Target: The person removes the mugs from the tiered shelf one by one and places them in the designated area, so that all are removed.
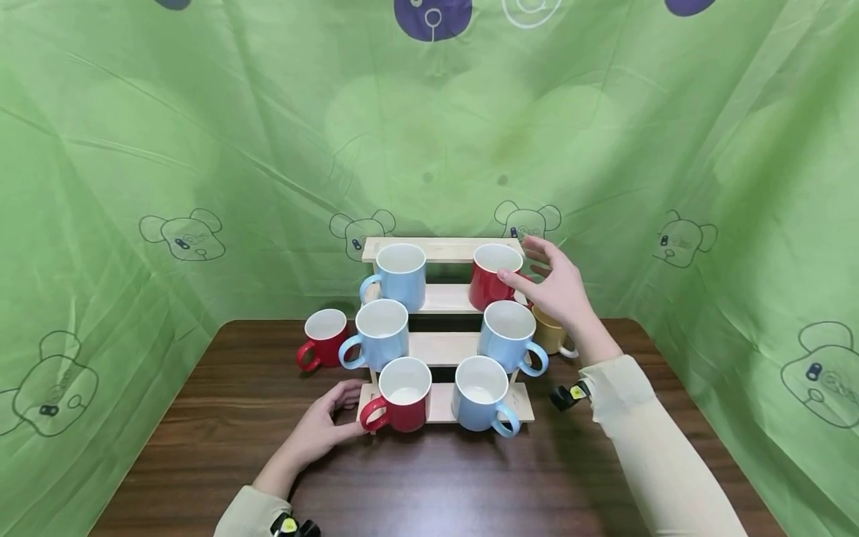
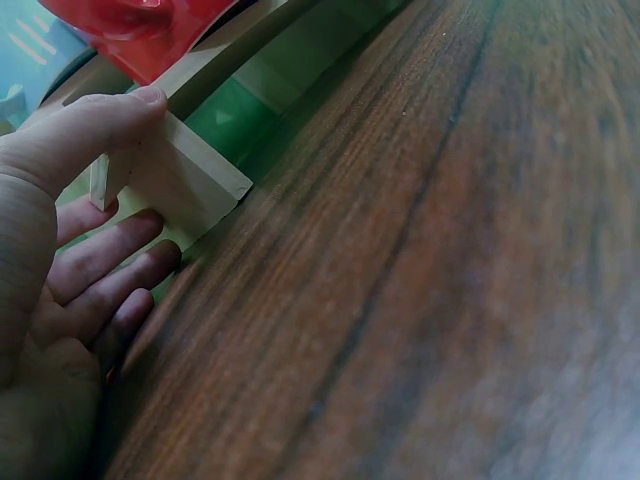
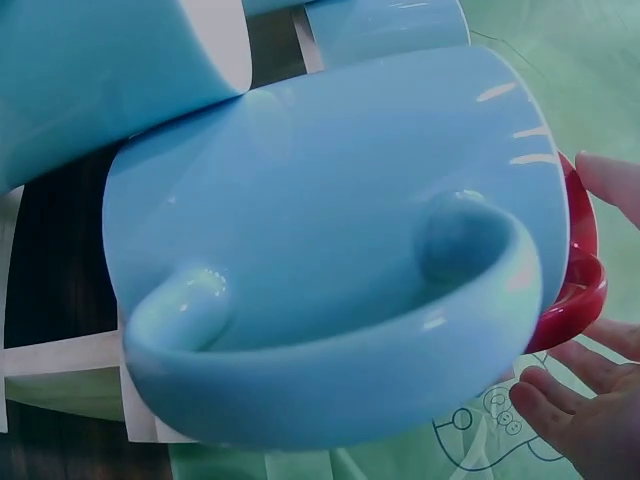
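My left hand (image 1: 326, 421) grips the front left end of a tiered wooden mug rack (image 1: 443, 349). In the left wrist view, its thumb lies on the lowest plank (image 2: 205, 85) and its fingers curl beside the end piece. At the upper right, my right hand (image 1: 555, 287) is spread beside a red mug (image 1: 485, 287) on the rack, thumb at the mug's rim and fingers apart near its handle. A light blue mug (image 3: 330, 200) one tier lower covers most of that red mug in the right wrist view. A front red mug (image 1: 408, 406) stands near my left hand.
More light blue mugs stand on the rack: top left (image 1: 403, 280), middle left (image 1: 382, 339) and front right (image 1: 479, 395). On the brown wooden table (image 1: 470, 477), another red mug (image 1: 329, 339) stands left of the rack and a yellow mug (image 1: 546, 333) right. Green cloth (image 1: 268, 149) surrounds the table.
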Available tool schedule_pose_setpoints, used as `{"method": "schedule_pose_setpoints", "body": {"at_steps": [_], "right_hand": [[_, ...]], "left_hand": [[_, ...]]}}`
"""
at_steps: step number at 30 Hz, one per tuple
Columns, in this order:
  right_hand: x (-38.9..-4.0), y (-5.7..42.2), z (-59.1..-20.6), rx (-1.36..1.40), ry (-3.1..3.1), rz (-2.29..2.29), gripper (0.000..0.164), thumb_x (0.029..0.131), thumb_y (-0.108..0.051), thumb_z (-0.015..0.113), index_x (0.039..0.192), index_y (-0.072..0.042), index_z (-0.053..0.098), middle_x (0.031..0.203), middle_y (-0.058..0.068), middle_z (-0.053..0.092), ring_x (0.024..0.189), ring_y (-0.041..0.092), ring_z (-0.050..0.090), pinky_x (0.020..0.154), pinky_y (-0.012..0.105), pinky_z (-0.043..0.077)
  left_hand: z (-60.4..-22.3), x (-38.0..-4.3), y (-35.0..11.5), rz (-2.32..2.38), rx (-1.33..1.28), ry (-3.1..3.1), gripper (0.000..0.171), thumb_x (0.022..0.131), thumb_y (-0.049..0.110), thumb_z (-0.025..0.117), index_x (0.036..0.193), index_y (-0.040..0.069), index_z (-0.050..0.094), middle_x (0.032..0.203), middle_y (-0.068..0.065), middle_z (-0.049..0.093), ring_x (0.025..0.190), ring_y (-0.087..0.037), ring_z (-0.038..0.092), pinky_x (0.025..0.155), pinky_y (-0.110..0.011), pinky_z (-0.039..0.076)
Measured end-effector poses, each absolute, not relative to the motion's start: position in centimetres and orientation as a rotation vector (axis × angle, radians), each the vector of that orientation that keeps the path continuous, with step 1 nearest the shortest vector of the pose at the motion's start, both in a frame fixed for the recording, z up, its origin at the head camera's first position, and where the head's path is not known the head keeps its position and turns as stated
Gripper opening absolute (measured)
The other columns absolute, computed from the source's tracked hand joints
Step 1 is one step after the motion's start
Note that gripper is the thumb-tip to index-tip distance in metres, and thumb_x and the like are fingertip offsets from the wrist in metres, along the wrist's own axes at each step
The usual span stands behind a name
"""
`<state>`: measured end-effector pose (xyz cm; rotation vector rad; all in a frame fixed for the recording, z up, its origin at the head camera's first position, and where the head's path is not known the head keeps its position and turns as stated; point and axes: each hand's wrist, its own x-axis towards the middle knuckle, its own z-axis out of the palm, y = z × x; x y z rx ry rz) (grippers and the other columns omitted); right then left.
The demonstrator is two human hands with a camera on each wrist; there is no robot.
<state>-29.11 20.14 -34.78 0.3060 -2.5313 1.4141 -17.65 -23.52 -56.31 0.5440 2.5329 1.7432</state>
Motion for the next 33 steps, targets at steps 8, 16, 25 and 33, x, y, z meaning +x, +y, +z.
{"method": "schedule_pose_setpoints", "body": {"at_steps": [8, 16, 25, 33], "right_hand": [[-29.2, 19.3, -34.4, 0.368, -2.52, 1.507, 0.092, 0.089, -0.046, 0.091, 0.164, -0.017, 0.047, 0.16, 0.009, 0.056, 0.141, 0.038, 0.058, 0.114, 0.058, 0.051], [-29.6, 19.1, -34.7, 0.379, -2.58, 1.464, 0.093, 0.088, -0.043, 0.093, 0.165, -0.018, 0.047, 0.153, 0.011, 0.06, 0.141, 0.034, 0.057, 0.113, 0.058, 0.049], [-29.9, 19.1, -35.2, 0.38, -2.584, 1.459, 0.097, 0.086, -0.042, 0.095, 0.166, -0.017, 0.046, 0.155, 0.012, 0.059, 0.138, 0.035, 0.059, 0.111, 0.057, 0.052], [-30.2, 18.9, -35.3, 0.363, -2.591, 1.444, 0.097, 0.085, -0.043, 0.096, 0.165, -0.017, 0.047, 0.154, 0.011, 0.06, 0.137, 0.036, 0.06, 0.111, 0.055, 0.053]], "left_hand": [[-56.1, -17.6, -23.6, 1.759, 0.525, 2.511, 0.066, 0.09, 0.02, 0.092, 0.148, 0.011, 0.061, 0.138, -0.007, 0.073, 0.127, -0.029, 0.068, 0.109, -0.037, 0.054], [-56.0, -17.6, -23.5, 1.757, 0.504, 2.504, 0.066, 0.09, 0.021, 0.092, 0.148, 0.014, 0.061, 0.137, -0.005, 0.073, 0.126, -0.024, 0.068, 0.109, -0.032, 0.054], [-56.1, -17.6, -23.4, 1.762, 0.54, 2.506, 0.065, 0.092, 0.021, 0.091, 0.148, 0.011, 0.061, 0.138, -0.007, 0.073, 0.126, -0.025, 0.067, 0.109, -0.035, 0.054], [-56.3, -17.8, -23.5, 1.749, 0.511, 2.513, 0.067, 0.09, 0.021, 0.093, 0.148, 0.013, 0.06, 0.138, -0.006, 0.073, 0.127, -0.024, 0.068, 0.108, -0.03, 0.053]]}}
